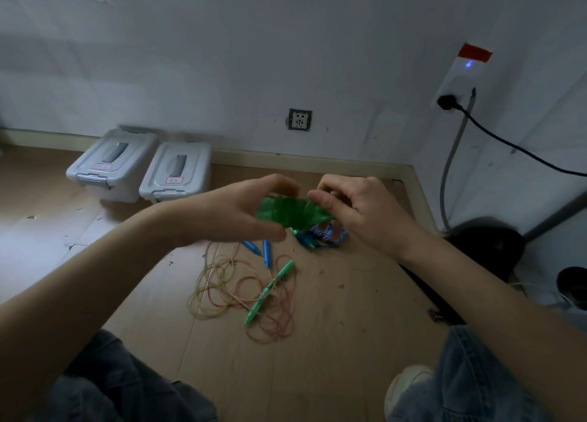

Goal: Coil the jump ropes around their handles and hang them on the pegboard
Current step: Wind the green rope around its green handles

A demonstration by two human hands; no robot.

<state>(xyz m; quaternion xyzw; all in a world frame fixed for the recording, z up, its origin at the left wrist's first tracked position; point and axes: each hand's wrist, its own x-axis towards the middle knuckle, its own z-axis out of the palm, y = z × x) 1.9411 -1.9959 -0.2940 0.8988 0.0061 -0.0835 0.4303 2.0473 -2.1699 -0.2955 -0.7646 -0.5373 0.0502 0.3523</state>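
Observation:
A green jump rope bundle (287,212), wound around its handles, sits in the air between my hands. My left hand (235,213) grips its left end with curled fingers. My right hand (355,209) pinches its right end with thumb and fingers. Below on the wooden floor lies a loose rope with two green handles (270,290) and thin red and yellow cord (222,285) in tangled loops. Two blue handles (262,250) lie just above it. A blue and white rope bundle (327,232) rests on the floor under my right hand. No pegboard is in view.
Two grey lidded storage boxes (144,167) stand against the wall at the left. A wall socket (300,120) and a plugged-in power strip with black cable (457,104) are on the walls. Dark objects (495,244) fill the right corner. My knees frame the bottom.

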